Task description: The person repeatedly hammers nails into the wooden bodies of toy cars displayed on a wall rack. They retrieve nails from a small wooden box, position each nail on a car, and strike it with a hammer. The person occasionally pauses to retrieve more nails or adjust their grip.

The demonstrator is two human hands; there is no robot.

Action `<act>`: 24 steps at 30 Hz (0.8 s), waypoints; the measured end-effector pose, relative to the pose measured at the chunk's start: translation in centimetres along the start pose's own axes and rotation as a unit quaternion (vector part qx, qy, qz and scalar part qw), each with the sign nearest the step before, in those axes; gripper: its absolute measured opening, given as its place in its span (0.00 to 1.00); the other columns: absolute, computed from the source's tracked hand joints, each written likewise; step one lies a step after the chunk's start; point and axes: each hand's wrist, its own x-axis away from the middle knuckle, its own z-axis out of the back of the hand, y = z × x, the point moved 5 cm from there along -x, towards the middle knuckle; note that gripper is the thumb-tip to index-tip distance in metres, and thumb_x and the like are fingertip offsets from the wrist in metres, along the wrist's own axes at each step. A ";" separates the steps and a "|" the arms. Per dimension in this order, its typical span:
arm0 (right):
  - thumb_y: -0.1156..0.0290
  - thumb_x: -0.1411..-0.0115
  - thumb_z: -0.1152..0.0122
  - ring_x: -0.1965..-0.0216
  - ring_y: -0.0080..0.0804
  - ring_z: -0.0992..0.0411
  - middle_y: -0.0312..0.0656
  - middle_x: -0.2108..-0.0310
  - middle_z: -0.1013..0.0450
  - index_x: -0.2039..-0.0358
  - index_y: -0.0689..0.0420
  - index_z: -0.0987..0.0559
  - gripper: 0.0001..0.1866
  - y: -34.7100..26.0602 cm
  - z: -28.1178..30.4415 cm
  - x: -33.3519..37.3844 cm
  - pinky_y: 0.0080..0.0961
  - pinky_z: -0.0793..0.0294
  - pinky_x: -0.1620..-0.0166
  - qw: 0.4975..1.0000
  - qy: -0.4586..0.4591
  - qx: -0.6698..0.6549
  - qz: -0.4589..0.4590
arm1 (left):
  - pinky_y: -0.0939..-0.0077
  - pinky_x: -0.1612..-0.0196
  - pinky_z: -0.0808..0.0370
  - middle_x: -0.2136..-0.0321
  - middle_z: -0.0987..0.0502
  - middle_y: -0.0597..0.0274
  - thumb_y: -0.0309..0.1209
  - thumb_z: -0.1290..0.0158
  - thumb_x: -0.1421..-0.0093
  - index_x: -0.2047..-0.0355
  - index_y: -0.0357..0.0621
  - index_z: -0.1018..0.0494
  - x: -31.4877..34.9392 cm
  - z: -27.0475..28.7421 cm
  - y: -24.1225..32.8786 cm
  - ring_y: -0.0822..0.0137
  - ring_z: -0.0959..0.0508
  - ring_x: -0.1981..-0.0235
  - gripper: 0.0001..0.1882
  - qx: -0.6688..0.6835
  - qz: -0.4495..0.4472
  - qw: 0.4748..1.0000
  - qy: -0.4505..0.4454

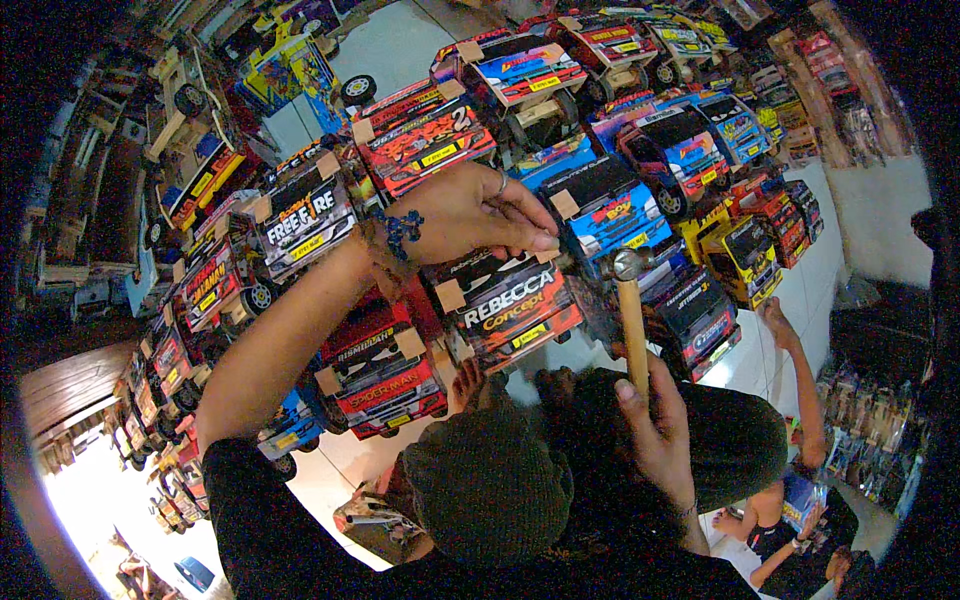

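Note:
My left hand [478, 215], with a beaded bracelet at the wrist and a ring on one finger, reaches over a red and black toy truck [508, 315]. Its thumb and fingertips are pinched together at the top corner of the truck's front, by a small wooden square; whether something tiny is between them cannot be made out. A second wooden square [450, 295] sits at the truck's other top corner. In my right hand [658, 430] is a hammer [633, 335], gripped low on its wooden handle. The metal head is raised, right of the pinched fingertips and apart from them.
Rows of colourful toy trucks surround my hands, among them a blue one [605, 215] and a dark one [695, 310]. Another person's bare limb [800, 385] extends at the right beside a yellow truck [742, 258]. Stacked wooden pieces [90, 190] line the left. Dark cloth bulges below.

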 end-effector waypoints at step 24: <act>0.66 0.33 0.49 0.62 0.52 0.22 0.56 0.55 0.25 0.37 0.59 0.39 0.26 -2.5 1.0 0.4 0.38 0.24 0.58 0.957 0.010 0.234 0.171 | 0.81 0.66 0.25 0.71 0.19 0.64 0.36 0.38 0.42 0.60 0.38 0.19 -0.4 0.1 -0.6 0.77 0.23 0.72 0.15 -0.035 -0.010 0.999 0.020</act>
